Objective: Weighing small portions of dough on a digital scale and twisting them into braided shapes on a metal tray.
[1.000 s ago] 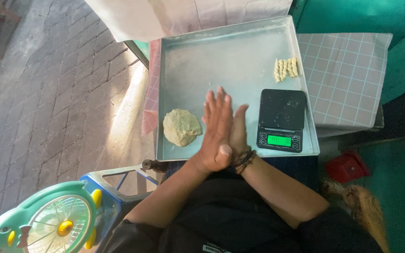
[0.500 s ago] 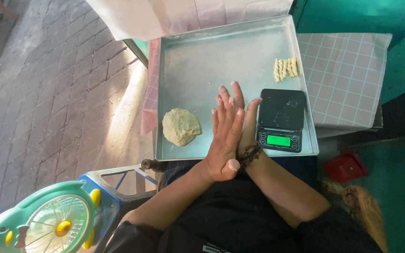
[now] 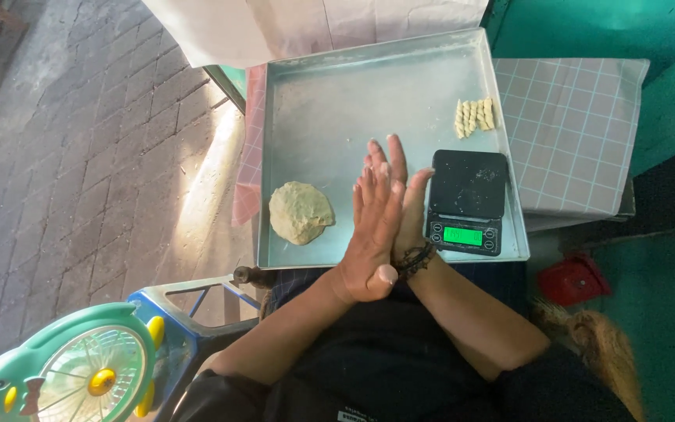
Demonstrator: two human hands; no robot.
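My left hand [image 3: 370,238] lies flat on top of my right hand [image 3: 409,205], palm against palm, fingers straight, over the near edge of a shallow metal tray [image 3: 353,94]. The right fingertips reach a little past the left ones. Whatever may lie between the palms is hidden. A dark beaded band circles my right wrist. A flattened lump of pale dough [image 3: 300,212] rests on the tray just left of my hands. A black digital scale [image 3: 469,202] with a lit green display stands just right of them. Several small twisted dough pieces [image 3: 473,116] lie in a row at the tray's far right.
The tray sits on a surface covered by a pale checked cloth [image 3: 572,133]. A green and blue plastic fan-like toy [image 3: 79,375] stands at the lower left. Grey paving bricks [image 3: 79,156] fill the left side. A red object [image 3: 572,279] lies on the teal floor at the right.
My left hand has slid back toward my body over the right palm, so the right fingertips now stick out beyond it. The dough lump, scale and twists have not moved.
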